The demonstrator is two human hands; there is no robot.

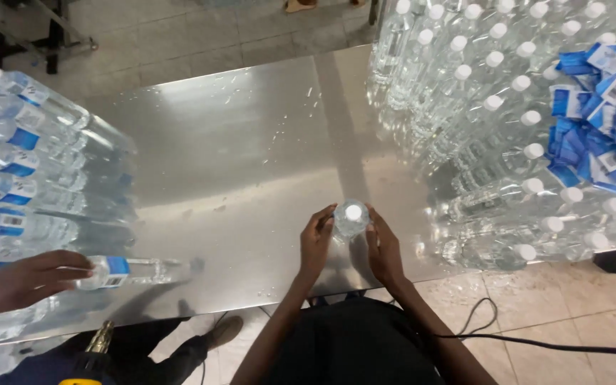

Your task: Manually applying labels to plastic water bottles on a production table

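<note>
I hold a clear bottle (351, 218) upright at the near edge of the steel table (251, 142), my left hand (316, 244) and right hand (383, 249) cupped around its sides. Far left, a co-worker's hand (33, 278) grips a labelled bottle (133, 271) lying flat. Blue labels (600, 121) top the bare bottles (479, 107) at right.

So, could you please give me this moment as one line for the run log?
left hand: holding clear bottle | right hand: holding same bottle | steel table: bottle upright | co-worker's hand: holds labelled bottle
</note>
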